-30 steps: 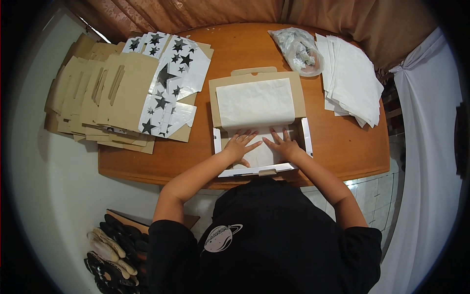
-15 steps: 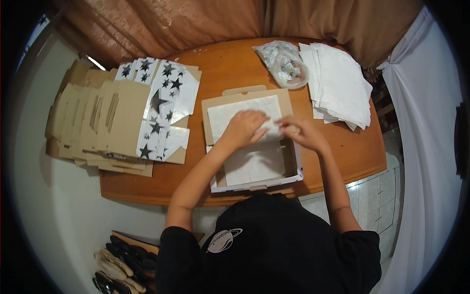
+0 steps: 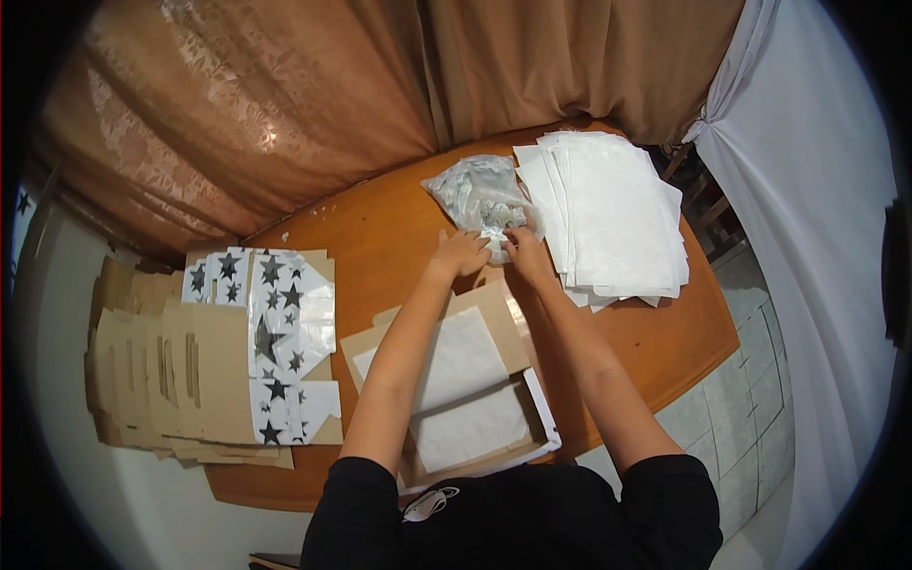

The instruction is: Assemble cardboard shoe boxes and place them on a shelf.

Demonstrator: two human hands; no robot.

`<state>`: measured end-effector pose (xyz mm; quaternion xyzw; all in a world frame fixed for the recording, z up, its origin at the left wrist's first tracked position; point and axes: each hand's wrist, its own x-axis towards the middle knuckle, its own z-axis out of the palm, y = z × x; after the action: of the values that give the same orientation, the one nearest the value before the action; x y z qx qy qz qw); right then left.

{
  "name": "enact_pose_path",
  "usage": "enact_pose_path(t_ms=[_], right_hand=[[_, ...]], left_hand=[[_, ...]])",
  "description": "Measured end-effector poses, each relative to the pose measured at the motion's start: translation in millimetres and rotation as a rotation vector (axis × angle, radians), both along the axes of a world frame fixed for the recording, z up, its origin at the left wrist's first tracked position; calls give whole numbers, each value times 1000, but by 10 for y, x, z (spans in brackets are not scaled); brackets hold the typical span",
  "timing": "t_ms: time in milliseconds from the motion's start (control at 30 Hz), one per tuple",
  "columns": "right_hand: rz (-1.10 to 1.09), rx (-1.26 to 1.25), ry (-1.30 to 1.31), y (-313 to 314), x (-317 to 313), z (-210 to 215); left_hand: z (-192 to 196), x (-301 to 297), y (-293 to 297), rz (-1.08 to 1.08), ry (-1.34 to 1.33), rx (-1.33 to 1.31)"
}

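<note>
Translucent plastic bag [image 3: 468, 186], head view: on the table [image 3: 356, 233], just ahead of both grips. Left grip [image 3: 463, 254] and right grip [image 3: 528, 255] at its near end, fingers bent; can't tell if either is clamped. Open cardboard box [image 3: 506, 332] bodyward of both, white sheets [image 3: 613, 214] right, star-printed cartons [image 3: 220, 366] well left.

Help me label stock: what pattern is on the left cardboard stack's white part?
The cardboard stack shows dark stars, best in the head view.
</note>
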<state>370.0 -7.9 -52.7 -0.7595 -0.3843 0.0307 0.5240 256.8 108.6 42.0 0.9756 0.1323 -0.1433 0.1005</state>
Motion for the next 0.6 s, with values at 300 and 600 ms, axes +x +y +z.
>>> enact_pose_path(t_ms=[300, 600], right_hand=[[34, -144, 117, 213, 157, -131], [153, 376, 375, -410, -702, 910]], left_hand=[[-168, 22, 107, 23, -123, -79], [560, -1012, -352, 118, -747, -66]])
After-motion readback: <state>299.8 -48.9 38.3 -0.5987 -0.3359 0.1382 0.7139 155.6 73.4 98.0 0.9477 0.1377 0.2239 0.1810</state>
